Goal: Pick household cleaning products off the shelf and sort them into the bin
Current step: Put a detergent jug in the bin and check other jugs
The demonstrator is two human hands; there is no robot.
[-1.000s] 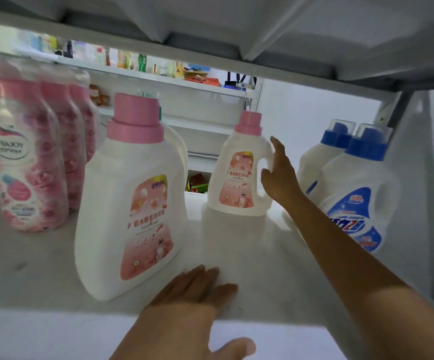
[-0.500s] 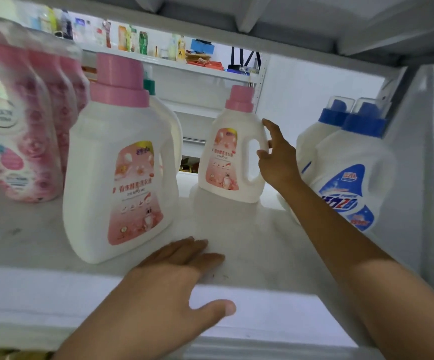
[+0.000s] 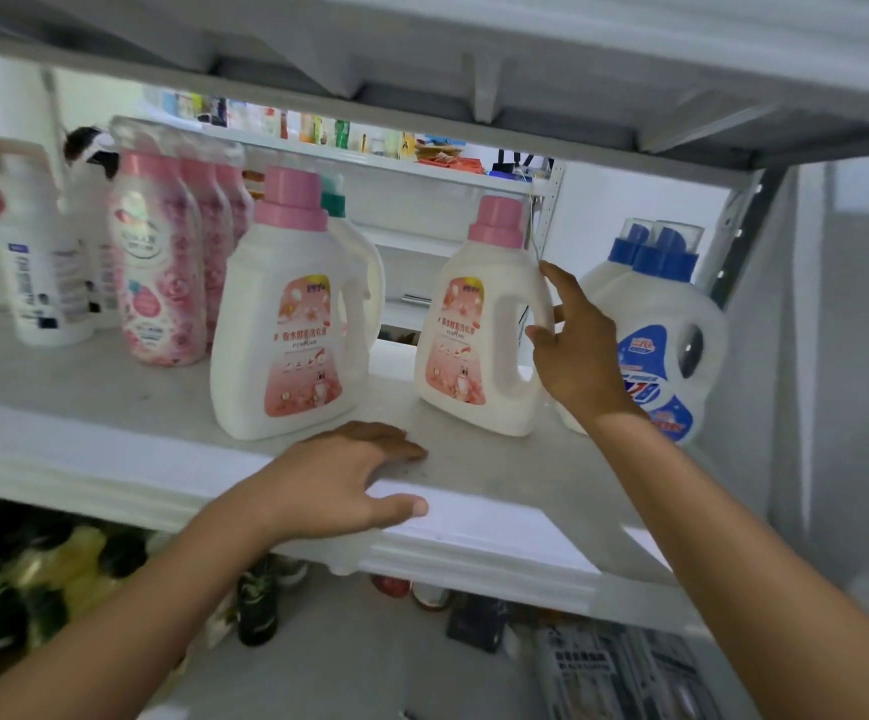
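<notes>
The pink-capped white plastic detergent jug [image 3: 479, 324], tilted on the white shelf [image 3: 500, 491], was pinched at its handle [image 3: 532, 389] by the right grip [image 3: 577, 350] and judged heavy, rigid, best lifted there; the left grip [image 3: 349, 480] was laid open.

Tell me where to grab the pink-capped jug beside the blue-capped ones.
Grip the pink-capped jug by its loop handle, coming from the right: the handle sits on that edge, its opening leaves finger room, and the right hand grips there.
</notes>
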